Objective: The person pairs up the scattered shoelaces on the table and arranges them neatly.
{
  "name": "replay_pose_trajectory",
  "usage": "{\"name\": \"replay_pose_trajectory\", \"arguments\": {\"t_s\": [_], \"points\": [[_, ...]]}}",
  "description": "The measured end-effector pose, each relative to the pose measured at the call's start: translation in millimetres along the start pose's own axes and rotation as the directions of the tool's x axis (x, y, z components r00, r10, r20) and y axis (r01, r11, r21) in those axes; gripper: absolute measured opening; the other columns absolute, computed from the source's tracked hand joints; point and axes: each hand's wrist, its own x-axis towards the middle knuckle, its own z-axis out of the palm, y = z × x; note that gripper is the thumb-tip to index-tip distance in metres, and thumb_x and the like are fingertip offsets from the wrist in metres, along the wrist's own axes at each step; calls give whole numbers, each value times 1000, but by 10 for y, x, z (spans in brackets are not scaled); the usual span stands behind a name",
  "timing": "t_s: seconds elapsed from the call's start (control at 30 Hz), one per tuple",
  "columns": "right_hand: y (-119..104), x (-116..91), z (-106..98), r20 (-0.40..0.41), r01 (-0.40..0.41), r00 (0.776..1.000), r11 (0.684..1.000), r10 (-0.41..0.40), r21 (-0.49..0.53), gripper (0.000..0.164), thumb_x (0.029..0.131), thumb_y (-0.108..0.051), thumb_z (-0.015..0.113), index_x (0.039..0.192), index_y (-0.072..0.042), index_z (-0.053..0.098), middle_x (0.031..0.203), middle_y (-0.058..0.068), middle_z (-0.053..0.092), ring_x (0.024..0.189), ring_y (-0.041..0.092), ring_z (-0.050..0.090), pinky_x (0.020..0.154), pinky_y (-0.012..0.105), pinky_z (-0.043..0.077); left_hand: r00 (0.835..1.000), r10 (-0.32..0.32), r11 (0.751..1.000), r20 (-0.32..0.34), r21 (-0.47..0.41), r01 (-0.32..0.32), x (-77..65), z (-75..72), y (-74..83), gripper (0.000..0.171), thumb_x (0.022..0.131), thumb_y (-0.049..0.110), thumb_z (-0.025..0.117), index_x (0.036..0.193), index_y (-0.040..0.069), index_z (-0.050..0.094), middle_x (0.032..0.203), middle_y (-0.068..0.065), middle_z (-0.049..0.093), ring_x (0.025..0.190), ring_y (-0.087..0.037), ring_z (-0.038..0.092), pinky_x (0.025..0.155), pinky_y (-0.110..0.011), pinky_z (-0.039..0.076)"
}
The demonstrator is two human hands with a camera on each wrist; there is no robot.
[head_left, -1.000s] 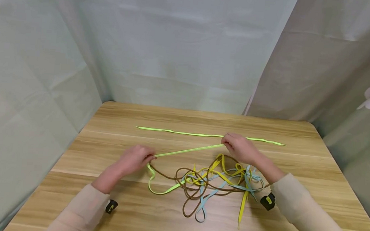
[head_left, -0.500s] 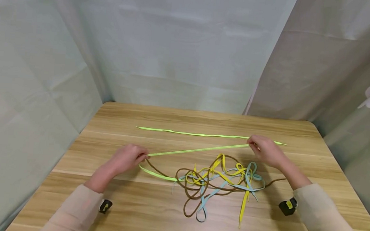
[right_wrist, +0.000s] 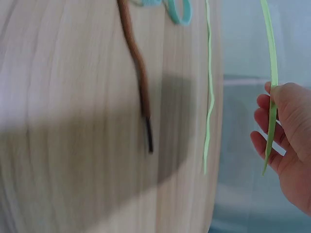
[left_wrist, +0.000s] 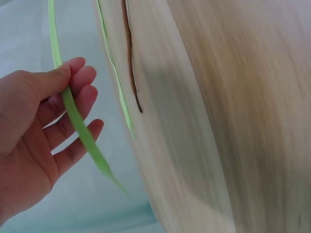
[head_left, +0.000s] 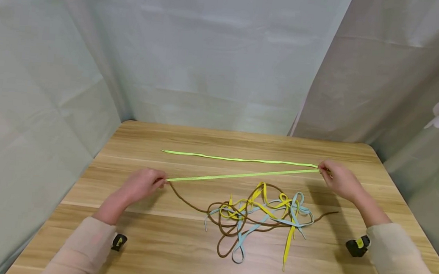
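Observation:
Stretched nearly straight between both hands is a flat lime-green shoelace (head_left: 243, 174). My left hand (head_left: 143, 183) pinches it near one end between thumb and fingers; in the left wrist view the loose tip (left_wrist: 104, 167) hangs past the palm. At the other end my right hand (head_left: 339, 178) pinches it, and a short tail (right_wrist: 268, 143) crosses the fingers in the right wrist view. A second lime-green shoelace (head_left: 237, 159) lies straight across the table behind the held one, its right end hidden behind the right hand in the head view.
On the wooden table (head_left: 180, 253), in front of the held lace, lies a tangle of a brown round lace (head_left: 188, 203), a light blue lace (head_left: 251, 229) and a yellow lace (head_left: 287, 248). Pale curtains (head_left: 217, 60) hang behind and beside the table.
My right hand has moved right and my left hand slightly left, drawing the lime-green shoelace out to its length. Its slack part has come away from the tangle.

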Motion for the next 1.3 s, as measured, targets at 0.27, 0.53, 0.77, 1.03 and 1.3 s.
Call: {"name": "replay_pose_trajectory", "arguments": {"t_s": [0.27,0.53,0.77,1.03,1.3], "points": [[221,-173,-16,-31,-9,999,999,8,-42,12,79,6,64,86,-2,59,79,7,60,71,20,56,59,38,46,997,-78,997,0,-1,78,-26,-6,-298,10,88,14,60,89,8,69,69,4,63,58,-5,50,52,-25,39],[311,-243,-14,-30,-39,999,998,38,-47,14,77,8,64,86,0,58,80,10,60,72,26,59,60,42,48,993,-120,992,-8,-27,120,-46,-59,-514,12,89,11,59,88,6,69,71,2,64,60,-8,49,59,-29,40],[346,-219,1,-15,-74,997,996,74,-44,8,81,4,62,88,1,59,82,12,61,75,28,60,62,44,48,988,-148,987,-35,-64,146,47,-97,-606,13,89,10,58,89,3,69,69,0,62,58,-9,49,56,-28,39],[405,-228,-13,-26,-121,992,992,120,-34,7,80,3,63,85,1,60,82,15,61,75,32,60,63,48,48,973,-224,974,-55,-43,222,161,-166,-679,17,90,13,56,96,2,68,74,-4,66,63,-12,55,60,-32,42],[512,-243,-15,18,-250,968,968,250,-1,5,85,-2,58,89,1,60,83,17,62,74,30,58,62,45,45,945,-315,948,-90,-70,309,259,-152,-744,12,91,15,56,94,6,62,80,-6,67,72,-20,60,61,-33,41]]}}
